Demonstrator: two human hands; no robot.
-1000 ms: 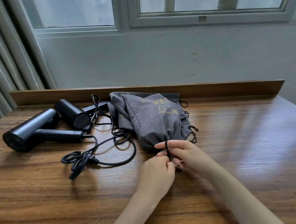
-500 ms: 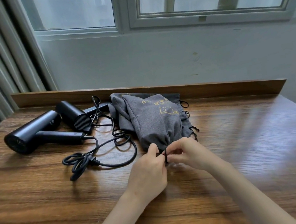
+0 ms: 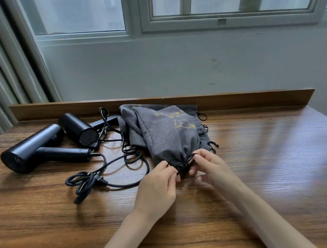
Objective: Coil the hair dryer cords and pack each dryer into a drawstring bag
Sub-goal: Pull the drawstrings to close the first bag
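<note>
Under the window, the wooden desk (image 3: pixel 267 162) is holding a bulging grey drawstring bag (image 3: pixel 170 135) near its back edge. The left hand (image 3: pixel 156 189) and right hand (image 3: pixel 212 167), bunched together a second ago, are now pinching the drawstring (image 3: pixel 181 161) on either side of the gathered mouth, so this bag is likely closing. Two dryers (image 3: pixel 30 147) are waiting toward the back left corner, cords (image 3: pixel 106 173) uncoiled.

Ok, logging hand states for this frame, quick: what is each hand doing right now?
Left hand: pinches the black drawstring at the gathered mouth of the grey bag.
Right hand: pinches the same drawstring.
</note>
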